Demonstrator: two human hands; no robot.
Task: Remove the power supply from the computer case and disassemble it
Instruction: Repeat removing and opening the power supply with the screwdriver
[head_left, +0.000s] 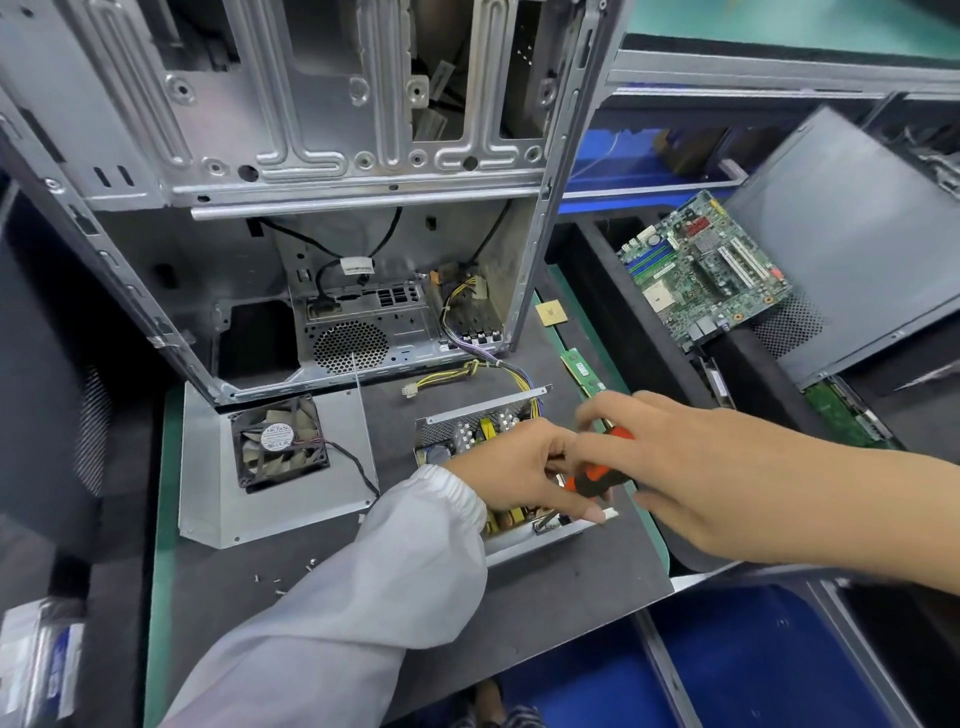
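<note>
With the power supply (498, 467) opened at 6 o'clock of the case (311, 208), your left hand (519, 467) grips its board while your right hand (691, 467) grips the screwdriver (597, 475); next, seat its tip on a board screw.

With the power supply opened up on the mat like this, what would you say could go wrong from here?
The left hand lies over the open power supply where the screwdriver in the right hand works; a slip could jab fingers or components. Its cable bundle still runs into the computer case, so lifting may snag. Loose screws near the mat edge could roll away.
</note>
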